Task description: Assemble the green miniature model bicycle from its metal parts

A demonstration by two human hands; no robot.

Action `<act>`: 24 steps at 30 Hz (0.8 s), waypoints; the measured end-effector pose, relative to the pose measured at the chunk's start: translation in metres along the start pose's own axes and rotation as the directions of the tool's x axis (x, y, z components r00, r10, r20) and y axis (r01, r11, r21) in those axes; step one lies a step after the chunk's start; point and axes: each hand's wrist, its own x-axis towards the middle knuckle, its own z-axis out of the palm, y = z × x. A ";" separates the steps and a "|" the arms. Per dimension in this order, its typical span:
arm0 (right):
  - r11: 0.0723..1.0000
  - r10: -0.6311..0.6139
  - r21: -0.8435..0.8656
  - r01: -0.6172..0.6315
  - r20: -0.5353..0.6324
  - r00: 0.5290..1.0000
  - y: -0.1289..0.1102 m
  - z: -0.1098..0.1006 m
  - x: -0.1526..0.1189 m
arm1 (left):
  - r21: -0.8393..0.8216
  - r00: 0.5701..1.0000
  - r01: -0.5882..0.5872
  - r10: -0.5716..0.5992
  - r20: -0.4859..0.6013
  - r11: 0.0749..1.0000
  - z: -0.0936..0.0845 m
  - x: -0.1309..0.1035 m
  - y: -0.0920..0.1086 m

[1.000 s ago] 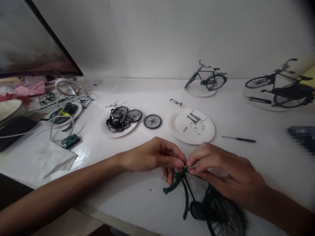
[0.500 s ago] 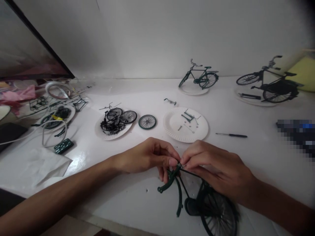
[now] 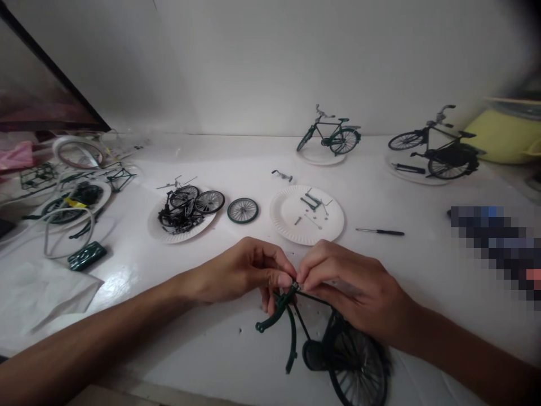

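Note:
A dark green model bicycle frame (image 3: 315, 349) with its rear wheel fitted hangs low at the centre front, its fork legs pointing left and down. My left hand (image 3: 249, 273) is closed on the head of the frame, thumb and fingertips pinched at the top of the fork. From the right, my right hand (image 3: 350, 282) pinches at the same joint, its fingertips touching those of the left. Whatever small part lies between the right fingertips is too small to make out. Behind my hands, a paper plate (image 3: 279, 225) holds small green and silver parts.
A loose wheel (image 3: 243, 210) lies left of that plate, beside a plate of black bicycle parts (image 3: 181, 211). Handlebars (image 3: 282, 175) lie behind. To the right is a screwdriver (image 3: 382, 232). Assembled green (image 3: 332, 135) and black (image 3: 439, 146) bicycles stand at the back.
The whole view has shifted, so hands, frame and table items appear slightly further left. Both hands keep nearly the same pinch at the fork top.

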 end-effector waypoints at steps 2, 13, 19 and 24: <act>1.000 0.005 0.000 -0.005 0.001 1.000 0.001 0.000 0.001 | 0.004 1.000 -0.013 0.013 -0.004 1.000 0.000 0.000 -0.001; 0.951 -0.049 -0.309 0.015 -0.103 0.993 -0.001 -0.042 0.008 | -0.008 0.998 -0.057 0.057 -0.010 0.998 -0.003 0.002 0.000; 0.532 0.373 -0.809 -0.250 -0.041 0.927 0.029 -0.130 -0.031 | -0.028 0.989 -0.141 0.139 -0.057 0.990 -0.006 0.002 0.002; 0.497 0.396 -0.836 -0.231 -0.017 0.918 0.050 -0.134 -0.060 | -0.024 0.974 -0.198 0.194 -0.120 0.980 -0.008 0.003 -0.002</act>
